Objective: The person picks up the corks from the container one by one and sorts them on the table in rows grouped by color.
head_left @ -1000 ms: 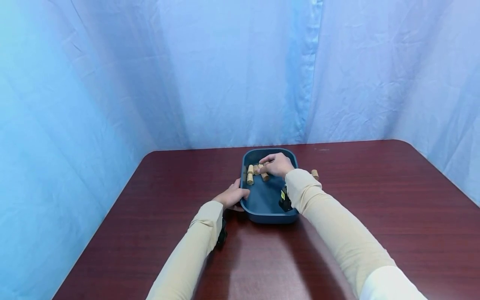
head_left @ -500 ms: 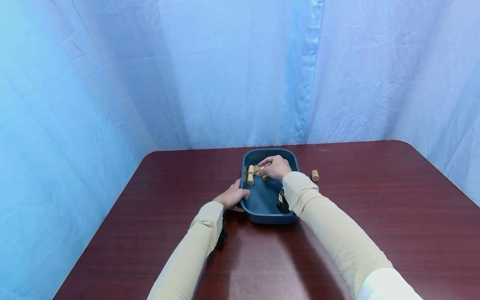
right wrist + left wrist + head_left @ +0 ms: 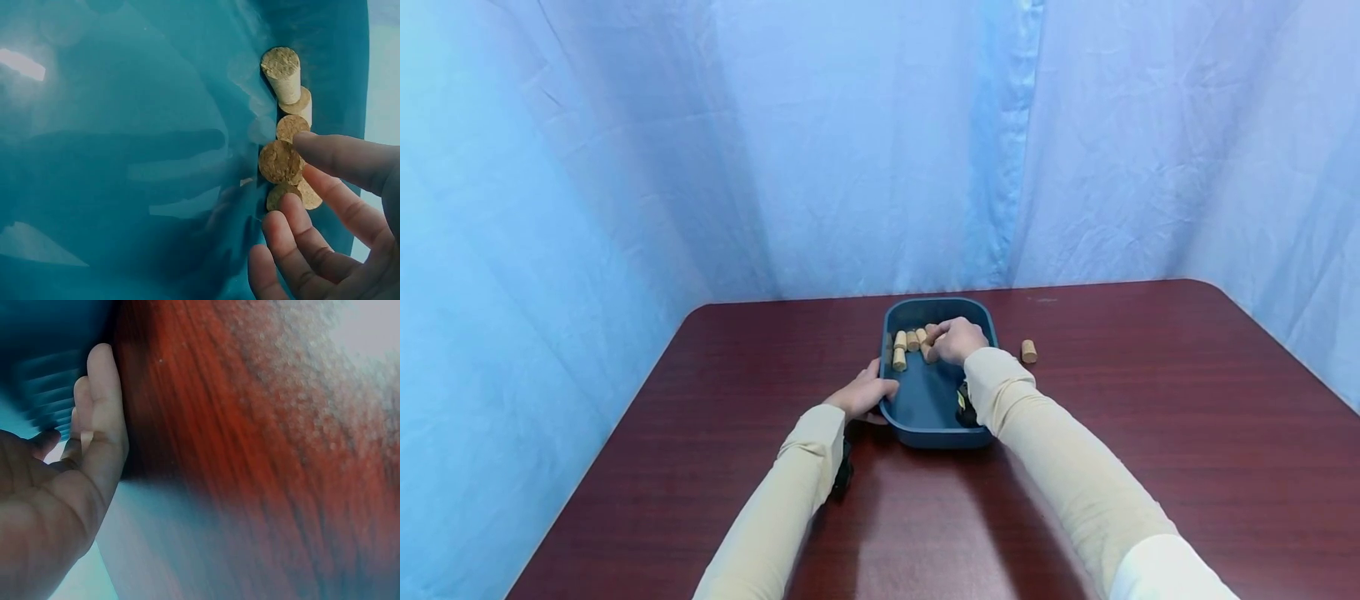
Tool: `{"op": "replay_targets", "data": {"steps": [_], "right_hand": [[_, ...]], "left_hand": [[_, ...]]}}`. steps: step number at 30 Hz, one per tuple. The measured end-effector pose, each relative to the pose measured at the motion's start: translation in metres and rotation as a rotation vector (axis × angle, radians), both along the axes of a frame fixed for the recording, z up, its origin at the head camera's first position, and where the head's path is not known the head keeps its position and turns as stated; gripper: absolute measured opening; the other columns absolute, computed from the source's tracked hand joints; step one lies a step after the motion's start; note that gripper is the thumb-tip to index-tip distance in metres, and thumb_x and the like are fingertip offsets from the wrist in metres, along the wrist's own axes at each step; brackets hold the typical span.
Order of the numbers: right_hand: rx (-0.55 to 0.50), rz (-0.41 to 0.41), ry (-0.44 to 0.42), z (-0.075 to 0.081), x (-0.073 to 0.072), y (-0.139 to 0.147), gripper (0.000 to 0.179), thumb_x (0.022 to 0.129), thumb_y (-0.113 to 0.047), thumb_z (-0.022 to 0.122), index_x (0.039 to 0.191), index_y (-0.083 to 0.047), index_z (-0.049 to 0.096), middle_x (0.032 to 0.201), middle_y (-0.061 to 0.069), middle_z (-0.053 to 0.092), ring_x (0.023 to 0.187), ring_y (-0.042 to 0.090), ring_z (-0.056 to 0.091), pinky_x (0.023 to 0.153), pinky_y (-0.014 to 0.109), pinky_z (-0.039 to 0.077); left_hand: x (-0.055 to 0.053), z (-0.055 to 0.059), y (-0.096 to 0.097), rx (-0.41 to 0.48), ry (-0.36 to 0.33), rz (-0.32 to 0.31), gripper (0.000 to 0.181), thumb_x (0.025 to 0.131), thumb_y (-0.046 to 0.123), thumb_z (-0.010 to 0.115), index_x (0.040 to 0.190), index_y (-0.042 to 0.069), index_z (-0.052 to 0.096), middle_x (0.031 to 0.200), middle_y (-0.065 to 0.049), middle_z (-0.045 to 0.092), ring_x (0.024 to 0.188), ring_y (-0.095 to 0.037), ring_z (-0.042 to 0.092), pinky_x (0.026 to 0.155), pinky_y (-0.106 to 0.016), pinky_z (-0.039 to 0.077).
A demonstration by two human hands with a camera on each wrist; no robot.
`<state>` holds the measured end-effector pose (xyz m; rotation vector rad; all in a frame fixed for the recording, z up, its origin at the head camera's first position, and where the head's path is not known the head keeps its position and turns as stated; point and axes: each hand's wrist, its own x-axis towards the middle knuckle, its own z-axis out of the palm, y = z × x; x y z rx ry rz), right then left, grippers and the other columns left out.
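Observation:
A dark blue plastic bin (image 3: 936,439) stands on the table, with several cork stoppers (image 3: 900,359) along its left and far inside. My left hand (image 3: 862,393) grips the bin's left wall, thumb over the rim. In the left wrist view, the fingers (image 3: 106,412) of that hand lie long against the bin's outer side, just above the table. My right hand (image 3: 961,342) reaches into the bin. In the right wrist view, its thumb and forefinger pinch one cork stopper (image 3: 279,161) in the row; the other fingers hang beside it.
One more cork stopper (image 3: 1028,352) stands on the dark red wooden table (image 3: 1150,375), right of the bin and close to the right sleeve. Light blue curtains (image 3: 865,167) hang behind the table and at both sides.
My right hand has come slightly down and to the right, its fingers closing on a cork stopper in the row. The left hand and the bin have stayed in place.

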<state>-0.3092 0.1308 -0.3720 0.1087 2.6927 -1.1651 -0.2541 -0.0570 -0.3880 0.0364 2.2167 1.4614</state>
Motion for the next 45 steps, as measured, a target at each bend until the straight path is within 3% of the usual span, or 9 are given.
{"op": "replay_targets", "data": {"steps": [10, 17, 23, 31, 45], "right_hand": [[0.074, 0.019, 0.023, -0.001, 0.002, -0.005, 0.016, 0.088, -0.01, 0.076, 0.104, -0.007, 0.073, 0.125, 0.016, 0.063, 0.104, 0.033, 0.056, 0.09, 0.046, 0.05], [0.078, 0.025, 0.014, -0.004, 0.002, -0.003, 0.026, 0.088, -0.01, 0.076, 0.115, -0.008, 0.073, 0.126, 0.016, 0.063, 0.109, 0.033, 0.056, 0.095, 0.048, 0.05], [0.093, 0.04, 0.002, -0.006, 0.002, -0.003, 0.018, 0.086, -0.011, 0.079, 0.103, -0.007, 0.072, 0.114, 0.013, 0.064, 0.1, 0.031, 0.055, 0.087, 0.045, 0.05], [0.112, 0.077, -0.022, -0.002, 0.004, -0.007, 0.037, 0.087, -0.01, 0.078, 0.123, -0.006, 0.071, 0.131, 0.018, 0.062, 0.112, 0.033, 0.057, 0.097, 0.049, 0.05], [0.106, 0.085, -0.01, 0.02, 0.011, -0.011, 0.025, 0.089, -0.016, 0.077, 0.112, -0.006, 0.073, 0.141, 0.016, 0.057, 0.116, 0.034, 0.055, 0.097, 0.049, 0.049]], "left_hand": [[-0.001, -0.003, 0.0, 0.004, 0.0, 0.007, 0.09, 0.077, 0.007, 0.046, 0.162, 0.009, 0.015, 0.149, -0.019, 0.029, 0.108, -0.032, 0.055, 0.084, -0.046, 0.058], [-0.002, -0.004, 0.0, 0.005, 0.003, 0.005, 0.09, 0.078, 0.007, 0.046, 0.162, 0.009, 0.014, 0.152, -0.02, 0.027, 0.11, -0.033, 0.055, 0.084, -0.047, 0.058], [-0.002, -0.004, 0.0, 0.004, -0.003, 0.01, 0.09, 0.079, 0.007, 0.047, 0.162, 0.009, 0.014, 0.153, -0.019, 0.026, 0.11, -0.033, 0.055, 0.086, -0.047, 0.058], [-0.001, -0.003, 0.0, 0.01, -0.007, 0.013, 0.089, 0.078, 0.007, 0.046, 0.162, 0.009, 0.014, 0.152, -0.02, 0.027, 0.111, -0.034, 0.055, 0.087, -0.049, 0.057], [0.0, -0.003, -0.001, -0.002, 0.024, 0.001, 0.087, 0.078, 0.008, 0.047, 0.16, 0.007, 0.017, 0.148, -0.02, 0.032, 0.11, -0.032, 0.056, 0.081, -0.045, 0.059]]}}
